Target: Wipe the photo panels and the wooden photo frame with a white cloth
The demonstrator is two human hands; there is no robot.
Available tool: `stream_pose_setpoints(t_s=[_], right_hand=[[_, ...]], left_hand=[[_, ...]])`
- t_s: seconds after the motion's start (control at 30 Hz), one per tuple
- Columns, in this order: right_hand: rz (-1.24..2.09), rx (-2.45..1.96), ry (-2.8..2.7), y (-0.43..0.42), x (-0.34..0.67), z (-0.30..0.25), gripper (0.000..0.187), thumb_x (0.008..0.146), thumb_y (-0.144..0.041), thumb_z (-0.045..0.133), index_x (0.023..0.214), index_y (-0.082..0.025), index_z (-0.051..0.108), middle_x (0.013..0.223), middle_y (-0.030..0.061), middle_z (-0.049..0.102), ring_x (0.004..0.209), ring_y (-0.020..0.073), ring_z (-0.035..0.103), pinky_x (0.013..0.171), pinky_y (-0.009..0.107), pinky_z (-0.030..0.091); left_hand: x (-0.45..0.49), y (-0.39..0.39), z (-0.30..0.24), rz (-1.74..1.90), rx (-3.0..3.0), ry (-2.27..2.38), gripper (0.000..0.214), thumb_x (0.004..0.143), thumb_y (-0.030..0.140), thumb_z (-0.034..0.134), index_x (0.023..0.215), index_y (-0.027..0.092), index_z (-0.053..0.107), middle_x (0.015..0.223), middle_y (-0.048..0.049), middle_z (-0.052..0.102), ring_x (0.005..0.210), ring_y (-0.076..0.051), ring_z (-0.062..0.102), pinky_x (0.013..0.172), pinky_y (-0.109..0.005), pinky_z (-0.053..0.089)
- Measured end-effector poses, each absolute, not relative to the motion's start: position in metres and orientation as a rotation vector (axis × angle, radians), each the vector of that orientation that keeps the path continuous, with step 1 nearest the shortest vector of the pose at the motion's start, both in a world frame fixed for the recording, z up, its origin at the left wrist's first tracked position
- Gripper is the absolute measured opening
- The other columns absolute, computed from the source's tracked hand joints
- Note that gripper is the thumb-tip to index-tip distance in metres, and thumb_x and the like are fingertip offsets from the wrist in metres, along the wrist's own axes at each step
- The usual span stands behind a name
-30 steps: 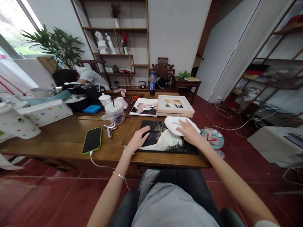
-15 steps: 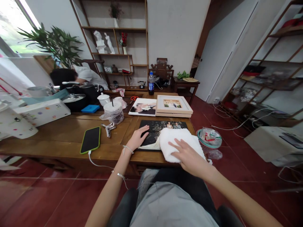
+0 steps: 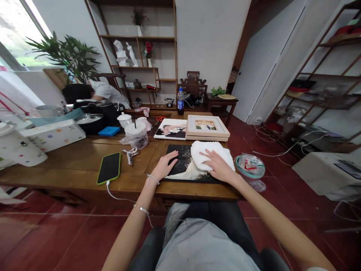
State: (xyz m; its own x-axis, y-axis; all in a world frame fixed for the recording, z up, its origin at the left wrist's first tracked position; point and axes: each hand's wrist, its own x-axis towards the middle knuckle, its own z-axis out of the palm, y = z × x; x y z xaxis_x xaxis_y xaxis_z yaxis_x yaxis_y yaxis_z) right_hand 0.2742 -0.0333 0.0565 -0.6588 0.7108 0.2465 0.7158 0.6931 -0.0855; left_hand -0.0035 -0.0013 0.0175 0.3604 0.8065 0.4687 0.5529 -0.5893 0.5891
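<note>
Dark rectangular photo print (image 3: 184, 157) lying flat at the near edge of a brown wooden table (image 3: 76, 154); clock positions are read from its centre, twelve pointing away from the person. The right hand (image 3: 221, 166) rests palm down, fingers spread, on a fluffy white cloth (image 3: 210, 145), which covers much of the print's twelve-to-three quarter. The left hand (image 3: 164, 165) lies flat at nine o'clock, fingers extended onto the print's edge, gripping nothing. A pale, dress-like shape runs across the visible surface.

At twelve, a pale wooden picture frame (image 3: 194, 131); at eleven, beside it, a white-edged photo print (image 3: 183, 132). Between eleven and twelve, a plastic bottle (image 3: 180, 101) with a blue cap and blue label, its lettering too small to read. At nine, a black-screened phone in a lime-green case (image 3: 109, 168), a white cable attached. Towards ten, a white carton with coloured dots (image 3: 56, 134), its print illegible. Farther off, between ten and eleven, a shelf-top block calendar (image 3: 129, 84) shows a legible "3". At three, a round, turquoise-rimmed basin (image 3: 252, 176).
</note>
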Motion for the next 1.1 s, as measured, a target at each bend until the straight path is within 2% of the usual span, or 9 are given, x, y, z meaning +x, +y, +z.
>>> stream_pose_setpoints(t_s=[0.5,0.63,0.8,0.93,1.03,1.1], right_hand=[[-0.067,-1.257,-2.588,-0.024,0.273,0.055,0.051,0.061,-0.001,0.046,0.107,-0.016,0.061,0.138,0.0090,0.040,0.132,0.0266,0.022,0.106,0.050,0.016],[-0.102,-1.296,-2.598,-0.057,0.255,0.057,0.048,0.064,-0.002,0.049,0.108,-0.018,0.061,0.138,0.0098,0.039,0.132,0.0296,0.021,0.106,0.052,0.015],[-0.025,-1.167,-2.734,-0.115,0.234,0.059,0.040,0.068,-0.010,0.054,0.106,-0.017,0.062,0.142,0.0098,0.032,0.134,0.0323,0.012,0.109,0.050,0.012],[0.087,-1.068,-2.762,-0.121,0.238,0.064,0.044,0.064,-0.007,0.052,0.105,-0.019,0.063,0.143,0.0062,0.032,0.134,0.0281,0.012,0.109,0.047,0.013],[0.103,-1.067,-2.707,-0.099,0.253,0.065,0.052,0.061,-0.003,0.047,0.109,-0.021,0.060,0.141,0.0041,0.035,0.134,0.0231,0.018,0.109,0.044,0.018],[0.057,-1.137,-2.649,-0.074,0.266,0.064,0.054,0.062,-0.002,0.045,0.111,-0.020,0.059,0.139,0.0059,0.039,0.132,0.0227,0.023,0.108,0.044,0.021]], left_hand=[[-0.003,-0.001,0.017,1.076,2.297,1.190,0.035,0.086,0.034,0.044,0.112,0.017,0.060,0.123,-0.0070,0.057,0.119,-0.021,0.047,0.104,-0.041,0.035],[-0.003,-0.001,0.018,1.073,2.293,1.206,0.034,0.086,0.033,0.044,0.111,0.018,0.060,0.123,-0.0068,0.057,0.119,-0.021,0.048,0.104,-0.041,0.035],[-0.003,-0.001,0.017,1.062,2.302,1.211,0.035,0.086,0.033,0.045,0.112,0.016,0.060,0.124,-0.0081,0.056,0.119,-0.020,0.048,0.105,-0.039,0.035],[-0.003,-0.001,0.018,1.054,2.298,1.214,0.036,0.086,0.033,0.045,0.112,0.014,0.060,0.124,-0.0095,0.056,0.120,-0.020,0.047,0.105,-0.038,0.034],[-0.003,-0.002,0.020,1.056,2.288,1.210,0.035,0.085,0.034,0.046,0.112,0.016,0.060,0.124,-0.0086,0.056,0.119,-0.021,0.048,0.105,-0.039,0.034],[-0.003,-0.002,0.020,1.058,2.285,1.211,0.035,0.085,0.034,0.046,0.112,0.016,0.060,0.123,-0.0083,0.056,0.119,-0.021,0.048,0.105,-0.039,0.035]])
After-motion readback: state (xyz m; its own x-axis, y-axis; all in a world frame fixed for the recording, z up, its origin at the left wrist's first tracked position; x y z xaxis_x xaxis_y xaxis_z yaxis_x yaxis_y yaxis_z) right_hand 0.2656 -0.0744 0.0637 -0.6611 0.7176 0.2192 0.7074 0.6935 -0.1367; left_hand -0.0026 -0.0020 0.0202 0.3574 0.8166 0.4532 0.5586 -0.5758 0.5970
